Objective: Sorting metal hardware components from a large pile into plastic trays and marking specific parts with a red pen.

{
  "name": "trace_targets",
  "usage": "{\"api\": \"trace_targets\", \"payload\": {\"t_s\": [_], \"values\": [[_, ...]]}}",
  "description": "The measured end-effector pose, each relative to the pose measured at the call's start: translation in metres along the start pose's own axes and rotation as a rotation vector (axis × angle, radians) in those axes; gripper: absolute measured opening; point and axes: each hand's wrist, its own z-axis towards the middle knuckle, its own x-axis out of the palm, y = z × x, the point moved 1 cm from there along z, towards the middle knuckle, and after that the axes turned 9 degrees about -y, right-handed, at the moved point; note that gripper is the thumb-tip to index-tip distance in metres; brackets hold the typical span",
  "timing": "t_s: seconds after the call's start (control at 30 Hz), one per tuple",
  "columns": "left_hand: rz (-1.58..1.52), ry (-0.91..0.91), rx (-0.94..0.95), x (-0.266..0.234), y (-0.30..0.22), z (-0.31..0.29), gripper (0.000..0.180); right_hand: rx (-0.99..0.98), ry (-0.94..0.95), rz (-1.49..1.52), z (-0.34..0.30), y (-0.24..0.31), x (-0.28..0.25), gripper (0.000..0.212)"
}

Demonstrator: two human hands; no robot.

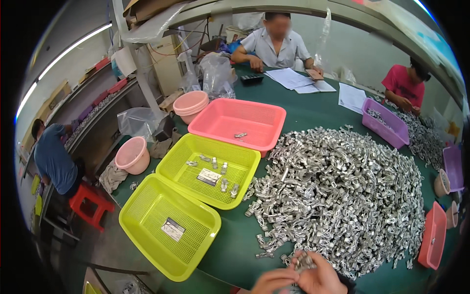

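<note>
A small cluster of silvery metal clips (304,261) was pinched between the fingers (313,267) of both hands at the lower edge of the view. The left hand (273,281) was curled closed beside the cluster, its fingertips touching it; the right hand (320,279) was cupped around it with the fingers bent over the metal. How many clips were held could not be told.

Just beyond the hands, one large heap of the same silvery metal clips (338,191) was spread over the green counter (235,245), too many to be counted. To the left of the heap, three mesh baskets were set in a diagonal row: a yellow-green plastic basket (169,225) nearest, holding one label card; a second yellow-green basket (210,169) with roughly seven clips and one card; and a pink plastic basket (238,122) with one clip in it.

Farther off, one purple plastic basket (384,122) was seen beside a person in a red shirt (404,85), and white paper sheets (298,78) were laid before a seated person in a pale shirt (275,46). A third person in a blue shirt (53,157) was bent over at the far left.
</note>
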Motion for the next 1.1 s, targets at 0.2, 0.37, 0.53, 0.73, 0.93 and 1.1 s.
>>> {"api": "trace_targets", "payload": {"t_s": [0.2,0.37,0.53,0.73,0.93,1.1], "values": [[0.007,-0.338,-0.118,-0.024,0.016,0.008,0.014,-0.101,0.191,-0.394,0.098,-0.011,0.146,0.030],[0.389,0.079,-0.151,-0.033,0.013,0.022,0.016,-0.566,0.128,-0.982,0.110,0.012,0.123,0.035],[0.655,0.176,-0.101,-0.041,0.033,0.031,0.021,-1.105,0.095,-1.864,0.039,0.051,0.038,0.016],[0.969,0.298,0.189,-0.031,0.051,0.041,0.024,-1.025,0.097,-2.338,-0.012,0.054,-0.005,0.023],[1.102,0.184,0.121,-0.016,0.084,0.053,0.025,-1.106,0.091,-1.905,-0.034,0.039,-0.008,0.028],[0.928,0.131,0.064,-0.012,0.075,0.051,0.020,-1.111,0.028,-1.778,-0.040,0.032,-0.010,0.030]]}}
